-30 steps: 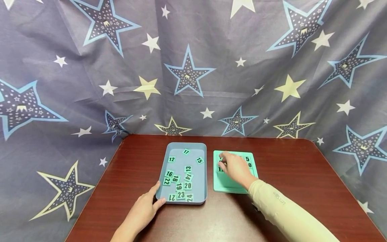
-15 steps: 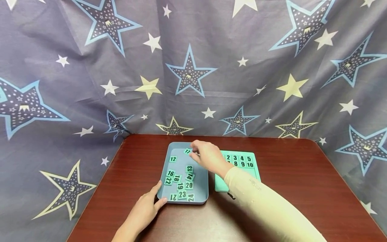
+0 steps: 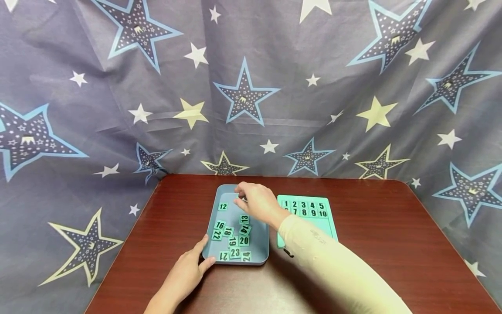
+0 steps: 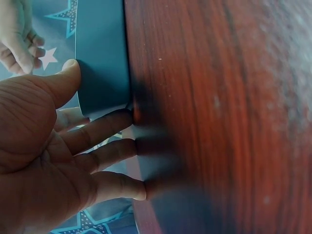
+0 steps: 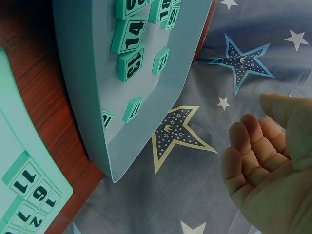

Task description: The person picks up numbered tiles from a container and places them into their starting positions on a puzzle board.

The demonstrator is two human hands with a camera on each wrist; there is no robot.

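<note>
My left hand [image 3: 188,268] rests at the near left corner of a blue-grey tray [image 3: 268,244]. In the left wrist view its thumb touches the tray wall [image 4: 102,53], while the other fingers extend against the table. Green number tiles lie loose in the tray, among them tile 12 [image 3: 222,206], tile 13 [image 3: 244,219] and tile 23 [image 3: 235,252]. Over the tray's far end hovers my right hand [image 3: 256,201], fingers loosely bent and holding nothing. It covers tile 17 [image 5: 132,109] in the head view; the right wrist view shows that tile lying apart from the fingers.
Right of the tray lies a green number board [image 3: 313,224] with tiles 1 to 10 in rows. Tile 11 [image 5: 24,180] starts another row. Both stand on a dark red wooden table [image 3: 368,209], before a grey star-patterned curtain [image 3: 329,148].
My right hand has left the number board and moved left over the far end of the tray, uncovering the board's top rows. The left hand has stayed at the tray's corner.
</note>
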